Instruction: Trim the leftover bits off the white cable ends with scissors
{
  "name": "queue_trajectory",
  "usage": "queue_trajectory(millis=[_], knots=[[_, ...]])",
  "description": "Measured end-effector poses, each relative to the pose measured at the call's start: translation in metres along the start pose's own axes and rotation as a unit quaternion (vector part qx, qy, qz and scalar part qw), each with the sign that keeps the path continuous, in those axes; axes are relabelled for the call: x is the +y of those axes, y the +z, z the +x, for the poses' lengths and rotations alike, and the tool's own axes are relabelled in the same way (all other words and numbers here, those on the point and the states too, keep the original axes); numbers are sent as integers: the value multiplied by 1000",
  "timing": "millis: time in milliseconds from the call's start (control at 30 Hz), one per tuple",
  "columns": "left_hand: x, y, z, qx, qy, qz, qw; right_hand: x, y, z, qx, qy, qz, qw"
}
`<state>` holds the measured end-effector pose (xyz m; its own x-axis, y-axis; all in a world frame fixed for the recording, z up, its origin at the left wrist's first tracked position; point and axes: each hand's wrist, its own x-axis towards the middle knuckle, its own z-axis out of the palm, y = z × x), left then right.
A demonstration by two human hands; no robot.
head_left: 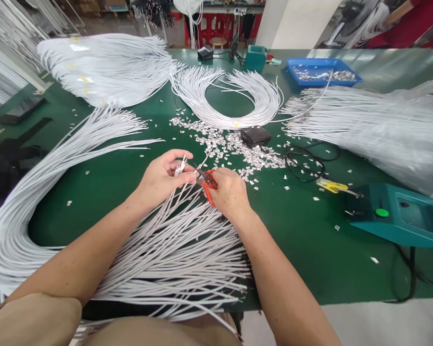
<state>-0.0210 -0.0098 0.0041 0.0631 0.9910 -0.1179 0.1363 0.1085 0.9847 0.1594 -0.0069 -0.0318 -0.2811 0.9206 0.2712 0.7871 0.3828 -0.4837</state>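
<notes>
My left hand (pixel 168 174) is closed around a few white cables (pixel 181 166), whose ends poke up between thumb and fingers. In my right hand (pixel 229 190) are small pliers or cutters with orange-red handles (pixel 209 194); their dark jaws (pixel 201 171) point left, close to the left fingertips. Whether the jaws touch a cable, I cannot tell. Beneath both hands a large bundle of white cables (pixel 187 254) fans out toward the right. Its other part curves round on the left and back (pixel 14 230). Small silvery-white scraps (pixel 220 144) lie scattered just beyond my hands.
A black box-like object (pixel 255 136) sits among the scraps. At right stand a teal machine (pixel 397 211), yellow-handled pliers (pixel 332 186) and a black cord (pixel 303 163). More cable bundles (pixel 104 67) and a blue tray (pixel 323 81) of small pieces lie farther back. Another person's red sleeve (pixel 411 24) shows top right.
</notes>
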Motion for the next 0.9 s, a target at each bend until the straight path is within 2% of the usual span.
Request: queue_trajectory(millis=[133,233,333,433,600,767,833,900], knots=[[0,1,1,-5,13,-12,1000,2,-3,2,-22,15,37,999],[1,3,-1,9,34,11,999,0,-9,4,-17,82,157,984],[2,7,-5,25,51,56,997,-7,-12,5,21,140,352,925],[4,11,-8,35,63,105,992,-15,-13,5,36,157,454,876],[2,11,-8,26,57,112,992,-20,-12,5,43,198,489,849],[-2,10,-4,-52,5,-6,999,-21,-8,5,30,232,543,806],[-3,9,-2,-81,-17,-43,996,-20,-7,5,11,227,555,800],[-4,8,-1,-90,-29,-62,994,-19,-10,5,16,217,548,807]])
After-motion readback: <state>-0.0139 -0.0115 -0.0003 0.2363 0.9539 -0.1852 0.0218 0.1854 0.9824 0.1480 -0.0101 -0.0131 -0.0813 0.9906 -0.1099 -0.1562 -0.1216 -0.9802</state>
